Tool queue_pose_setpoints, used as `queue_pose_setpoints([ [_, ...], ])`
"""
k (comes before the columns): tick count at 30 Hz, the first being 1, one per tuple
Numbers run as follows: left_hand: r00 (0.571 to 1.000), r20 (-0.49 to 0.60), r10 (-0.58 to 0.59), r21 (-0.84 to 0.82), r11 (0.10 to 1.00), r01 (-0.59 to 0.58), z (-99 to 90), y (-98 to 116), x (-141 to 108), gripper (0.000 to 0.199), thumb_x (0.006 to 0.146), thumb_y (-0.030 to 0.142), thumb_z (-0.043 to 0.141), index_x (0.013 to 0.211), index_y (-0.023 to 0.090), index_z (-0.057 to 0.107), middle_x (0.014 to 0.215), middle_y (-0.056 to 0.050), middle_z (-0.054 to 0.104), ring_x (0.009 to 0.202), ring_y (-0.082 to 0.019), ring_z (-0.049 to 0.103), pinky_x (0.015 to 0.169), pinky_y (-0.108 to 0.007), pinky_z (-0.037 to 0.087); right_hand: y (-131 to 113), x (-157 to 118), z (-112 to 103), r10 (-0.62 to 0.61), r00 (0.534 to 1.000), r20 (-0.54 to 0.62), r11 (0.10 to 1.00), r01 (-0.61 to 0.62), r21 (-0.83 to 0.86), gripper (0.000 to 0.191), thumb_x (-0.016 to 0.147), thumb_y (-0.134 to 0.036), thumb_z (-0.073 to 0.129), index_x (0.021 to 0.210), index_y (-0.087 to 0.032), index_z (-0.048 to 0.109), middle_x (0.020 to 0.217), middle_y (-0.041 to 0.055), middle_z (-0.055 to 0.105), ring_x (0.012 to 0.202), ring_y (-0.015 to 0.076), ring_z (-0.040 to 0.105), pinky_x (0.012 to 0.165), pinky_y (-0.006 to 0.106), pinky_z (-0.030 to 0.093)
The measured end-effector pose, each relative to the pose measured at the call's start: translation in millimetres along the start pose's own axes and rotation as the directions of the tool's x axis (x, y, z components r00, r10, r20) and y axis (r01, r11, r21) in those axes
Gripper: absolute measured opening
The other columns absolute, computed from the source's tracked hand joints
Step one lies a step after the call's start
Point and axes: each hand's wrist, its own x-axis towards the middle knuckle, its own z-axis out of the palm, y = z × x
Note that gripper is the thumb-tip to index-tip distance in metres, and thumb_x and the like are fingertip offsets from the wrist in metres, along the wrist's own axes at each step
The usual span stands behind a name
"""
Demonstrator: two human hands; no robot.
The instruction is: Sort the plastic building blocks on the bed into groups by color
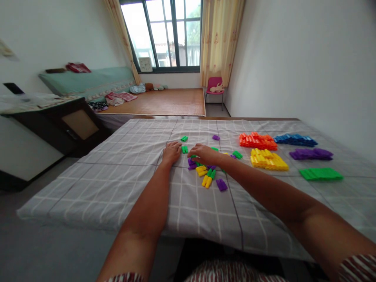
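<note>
My left hand point(172, 152) lies on the checked grey cloth with its fingers stretched forward, just left of a green plastic piece point(185, 149). Another green piece point(184, 138) is a little farther back. My right hand point(205, 154) hovers over a loose heap of small plastic pieces, fingers bent and apart, with nothing visible between them. In the heap are yellow pieces point(201, 170), purple pieces point(191, 164) and green ones, partly hidden under the hand. Nearer me lie a yellow-and-green pair point(208, 178) and a purple piece point(221, 185).
Sorted by colour on the right are orange point(257, 141), blue point(295, 140), yellow point(268, 159), purple point(311, 154) and green point(321, 174) piles. A single purple piece point(216, 137) lies farther back. Beyond the table stand a bed point(173, 100) and a pink chair point(216, 86); a dark cabinet point(58, 125) is left.
</note>
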Motion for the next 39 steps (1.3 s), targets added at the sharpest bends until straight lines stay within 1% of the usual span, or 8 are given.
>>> queue_pose_setpoints([
  [4, 1.000, -0.001, 0.003, 0.002, 1.000, -0.003, -1.9, 1.1, -1.1, 0.033, 0.092, 0.030, 0.044, 0.117, 0.026, 0.065, 0.131, -0.005, 0.058, 0.124, -0.023, 0.046, 0.105, -0.040, 0.038, -9.7, 3.8, 4.8, -0.047, 0.995, 0.083, 0.990, 0.058, -0.130, 0.017, 0.089, -0.025, 0.055, 0.099, -0.026, 0.069, 0.108, 0.0034, 0.068, 0.108, 0.0241, 0.049, 0.079, 0.032, 0.036],
  [9, 1.000, 0.009, 0.009, 0.001, 1.000, -0.009, -0.9, -0.5, -0.1, 0.033, 0.091, 0.030, 0.045, 0.117, 0.027, 0.065, 0.130, -0.004, 0.059, 0.124, -0.023, 0.046, 0.105, -0.039, 0.038, -4.9, 1.7, 4.3, 0.000, 0.997, 0.079, 0.996, 0.007, -0.091, 0.023, 0.083, -0.022, 0.062, 0.106, -0.026, 0.068, 0.101, 0.0060, 0.067, 0.105, 0.0237, 0.051, 0.081, 0.032, 0.039],
  [15, 1.000, 0.001, 0.015, 0.007, 1.000, -0.015, 0.4, -2.8, 1.0, 0.032, 0.090, 0.030, 0.046, 0.117, 0.027, 0.065, 0.132, -0.004, 0.058, 0.125, -0.023, 0.046, 0.106, -0.039, 0.037, 0.5, -8.5, 2.4, 0.036, 0.994, -0.101, 0.967, -0.009, 0.256, 0.030, 0.074, -0.005, 0.061, 0.101, -0.017, 0.064, 0.098, 0.0054, 0.066, 0.084, 0.0150, 0.060, 0.075, 0.026, 0.046],
  [22, 0.998, -0.011, 0.063, 0.037, 0.997, -0.062, 2.7, -13.7, 6.4, 0.037, 0.091, 0.036, 0.040, 0.115, 0.024, 0.065, 0.130, -0.005, 0.060, 0.124, -0.022, 0.049, 0.106, -0.037, 0.038, 21.4, -67.9, -21.7, 0.305, 0.948, -0.088, 0.736, -0.177, 0.653, 0.017, 0.079, -0.012, 0.057, 0.094, -0.017, 0.063, 0.088, 0.0003, 0.066, 0.072, 0.0112, 0.063, 0.065, 0.023, 0.051],
  [27, 0.994, -0.014, 0.105, 0.053, 0.993, -0.104, 8.4, -27.4, 16.3, 0.043, 0.089, 0.041, 0.036, 0.114, 0.022, 0.066, 0.128, -0.006, 0.061, 0.123, -0.023, 0.051, 0.107, -0.038, 0.038, 53.6, -129.3, -37.3, 0.571, 0.821, 0.007, 0.397, -0.284, 0.873, 0.016, 0.081, -0.023, 0.062, 0.096, -0.019, 0.061, 0.088, 0.0009, 0.065, 0.073, 0.0128, 0.064, 0.058, 0.025, 0.055],
  [32, 0.994, -0.025, 0.106, 0.045, 0.993, -0.105, 8.7, -33.9, 20.6, 0.045, 0.086, 0.044, 0.036, 0.111, 0.023, 0.067, 0.126, -0.006, 0.063, 0.122, -0.024, 0.053, 0.107, -0.040, 0.039, 89.5, -191.3, -63.3, 0.749, 0.662, -0.018, 0.121, -0.111, 0.986, 0.020, 0.081, -0.031, 0.066, 0.096, -0.017, 0.063, 0.090, 0.0031, 0.066, 0.077, 0.0099, 0.063, 0.068, 0.022, 0.056],
  [35, 0.993, -0.023, 0.114, 0.045, 0.993, -0.113, 7.3, -35.9, 22.4, 0.047, 0.085, 0.046, 0.036, 0.110, 0.022, 0.067, 0.125, -0.007, 0.064, 0.121, -0.025, 0.054, 0.106, -0.041, 0.041, 111.5, -231.7, -82.3, 0.810, 0.582, -0.072, 0.115, -0.037, 0.993, 0.028, 0.072, -0.027, 0.076, 0.095, -0.017, 0.063, 0.091, 0.0023, 0.067, 0.079, 0.0092, 0.064, 0.074, 0.021, 0.055],
  [39, 0.993, 0.000, 0.122, 0.046, 0.991, -0.122, 6.0, -38.1, 24.6, 0.051, 0.085, 0.049, 0.034, 0.113, 0.021, 0.067, 0.126, -0.009, 0.063, 0.120, -0.026, 0.055, 0.105, -0.042, 0.042, 141.4, -291.2, -105.4, 0.889, 0.416, -0.192, 0.239, -0.064, 0.969, 0.036, 0.066, -0.021, 0.079, 0.096, -0.019, 0.060, 0.097, 0.0039, 0.069, 0.086, 0.0126, 0.066, 0.082, 0.028, 0.056],
])
